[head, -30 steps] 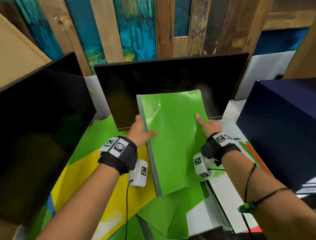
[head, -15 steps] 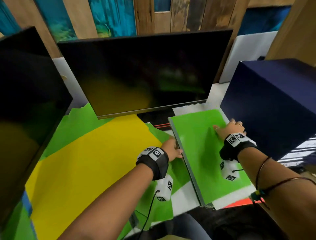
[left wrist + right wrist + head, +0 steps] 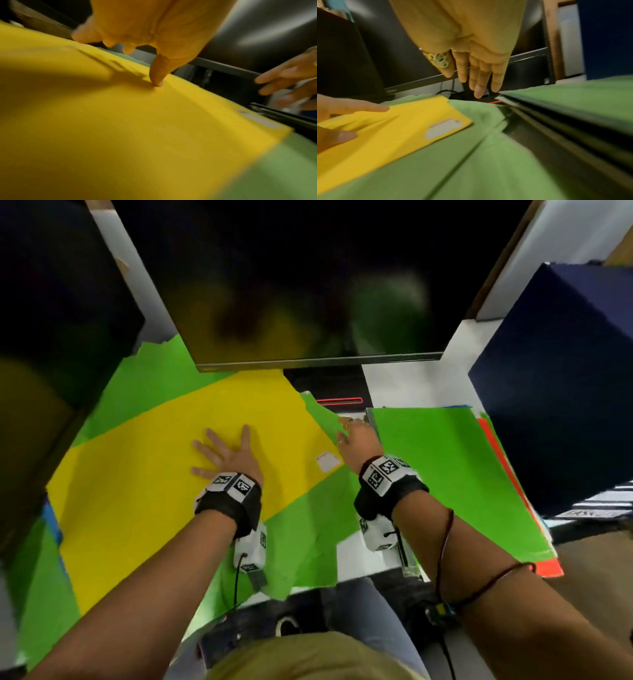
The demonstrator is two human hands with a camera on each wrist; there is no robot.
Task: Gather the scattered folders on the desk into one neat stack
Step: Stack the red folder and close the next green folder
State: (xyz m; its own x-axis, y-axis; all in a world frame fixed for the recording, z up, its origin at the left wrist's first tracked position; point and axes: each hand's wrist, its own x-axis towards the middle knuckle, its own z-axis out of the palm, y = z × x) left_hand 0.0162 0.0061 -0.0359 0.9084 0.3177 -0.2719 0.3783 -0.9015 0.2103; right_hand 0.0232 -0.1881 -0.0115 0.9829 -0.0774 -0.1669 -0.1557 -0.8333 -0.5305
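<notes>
Green folders (image 3: 301, 529) nearest, half buried under yellow folder (image 3: 147, 474). Left hand (image 3: 227, 455) flat on yellow, fingers spread. Right hand (image 3: 356, 440) at 1 o'clock, fingers straight, holding nothing, fingertips blurred. Green-topped stack (image 3: 455, 474) at 3 o'clock, lower layers hidden. Monitor (image 3: 308, 285) far, top cut off.
</notes>
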